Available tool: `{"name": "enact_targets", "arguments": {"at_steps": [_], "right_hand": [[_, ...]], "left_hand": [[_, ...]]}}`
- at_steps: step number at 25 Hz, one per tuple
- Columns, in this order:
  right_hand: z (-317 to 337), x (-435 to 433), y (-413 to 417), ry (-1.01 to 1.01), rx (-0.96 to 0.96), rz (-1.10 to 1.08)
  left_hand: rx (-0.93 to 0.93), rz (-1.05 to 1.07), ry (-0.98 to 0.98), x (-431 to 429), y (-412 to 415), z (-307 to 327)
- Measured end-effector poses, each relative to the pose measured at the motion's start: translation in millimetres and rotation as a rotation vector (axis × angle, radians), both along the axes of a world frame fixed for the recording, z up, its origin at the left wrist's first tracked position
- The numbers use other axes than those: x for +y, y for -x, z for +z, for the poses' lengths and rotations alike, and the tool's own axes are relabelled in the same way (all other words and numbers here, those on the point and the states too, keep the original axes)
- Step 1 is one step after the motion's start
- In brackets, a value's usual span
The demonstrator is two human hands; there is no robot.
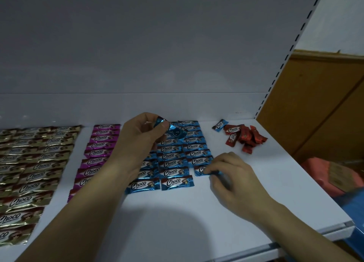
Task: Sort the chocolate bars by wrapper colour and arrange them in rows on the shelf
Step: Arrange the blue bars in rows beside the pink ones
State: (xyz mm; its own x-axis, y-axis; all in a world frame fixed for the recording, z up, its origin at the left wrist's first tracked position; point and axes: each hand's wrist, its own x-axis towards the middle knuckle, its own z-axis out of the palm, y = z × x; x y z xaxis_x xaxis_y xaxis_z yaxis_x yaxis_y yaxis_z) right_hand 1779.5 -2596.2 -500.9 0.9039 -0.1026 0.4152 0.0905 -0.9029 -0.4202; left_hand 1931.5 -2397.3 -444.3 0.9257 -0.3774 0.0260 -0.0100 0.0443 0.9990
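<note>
On the white shelf [177, 218], gold bars [35, 163], magenta bars [98, 149] and blue bars [173, 163] lie in rows, with a loose red pile [246, 138] at the right. The left hand [141, 137] pinches a raised blue bar [173, 130] above those rows. The right hand [228, 173] pinches another blue bar [211, 172] lying at the rightmost blue row's front end.

Gold bars [29, 183] partly beyond the left edge

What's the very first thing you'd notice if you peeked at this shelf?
The shiny stripes of chocolate bars: gold rows on the left of the shelf, a pink row beside them, blue rows in the middle. The left hand holds a blue bar up over the blue rows, and the right hand pinches a second blue bar at their front right. A messy red pile sits at the back right.
</note>
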Motion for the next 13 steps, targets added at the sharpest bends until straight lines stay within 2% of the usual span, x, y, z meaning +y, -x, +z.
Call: {"name": "enact_targets", "arguments": {"at_steps": [9, 13], "right_hand": [[-2.4, 1.4, 1.4, 0.035, 0.013, 0.062], [-1.7, 1.0, 0.6, 0.031, 0.015, 0.103]], "left_hand": [[0.119, 0.015, 0.179, 0.1, -0.6, 2.8], [0.159, -0.004, 0.199, -0.2, 2.1, 3.1]]}}
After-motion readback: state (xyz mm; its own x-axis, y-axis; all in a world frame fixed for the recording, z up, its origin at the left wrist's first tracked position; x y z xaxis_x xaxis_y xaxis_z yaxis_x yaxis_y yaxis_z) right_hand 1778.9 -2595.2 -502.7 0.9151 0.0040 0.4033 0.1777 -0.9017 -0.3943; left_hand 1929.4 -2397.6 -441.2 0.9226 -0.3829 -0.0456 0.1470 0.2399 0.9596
